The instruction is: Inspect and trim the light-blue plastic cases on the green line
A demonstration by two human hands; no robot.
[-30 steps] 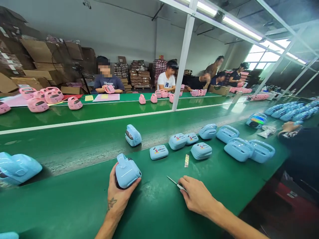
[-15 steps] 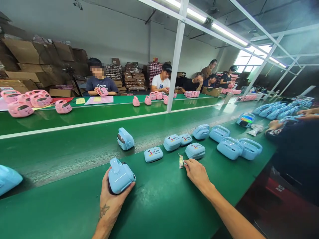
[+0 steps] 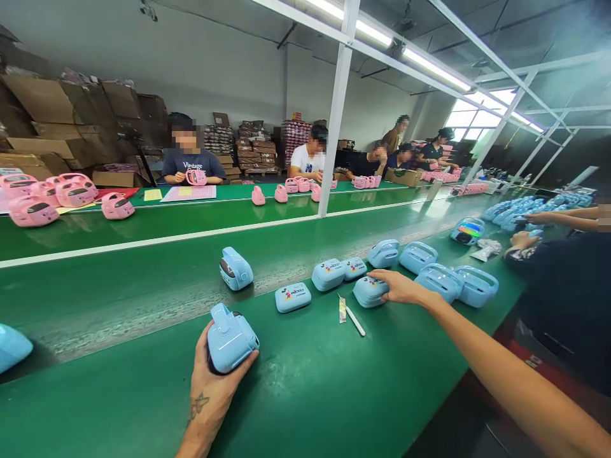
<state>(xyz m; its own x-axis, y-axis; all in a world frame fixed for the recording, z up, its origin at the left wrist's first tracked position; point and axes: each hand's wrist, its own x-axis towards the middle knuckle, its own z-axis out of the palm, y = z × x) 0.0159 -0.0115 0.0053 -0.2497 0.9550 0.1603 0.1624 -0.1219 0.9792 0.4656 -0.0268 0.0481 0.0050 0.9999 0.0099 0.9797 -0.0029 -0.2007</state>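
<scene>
My left hand point(image 3: 214, 381) is wrapped round a light-blue plastic device with a carrying handle point(image 3: 231, 343), tilted just above the green bench. My right hand point(image 3: 398, 286) grips a blue rounded cover with a Mickey print point(image 3: 366, 292), fingers over its far edge and thumb at the near side. Left of that hand lie a slim white pen-like tool point(image 3: 356, 321) and a small yellowish strip point(image 3: 342, 310). Further Mickey-printed covers point(image 3: 293, 297) rest along the bench. Another blue handled device point(image 3: 236, 269) stands beyond my left hand.
Several blue handled devices point(image 3: 439, 283) stand to the right, near a clear plastic bag point(image 3: 487, 249). A co-worker in dark clothing point(image 3: 563, 280) works at the right edge. Across the line, people handle pink devices point(image 3: 117, 206). A white post point(image 3: 337, 127) rises beyond the bench.
My right hand has let go of the white pen-like tool, which now lies on the bench. It has moved right onto the Mickey-printed cover. My left hand keeps its hold.
</scene>
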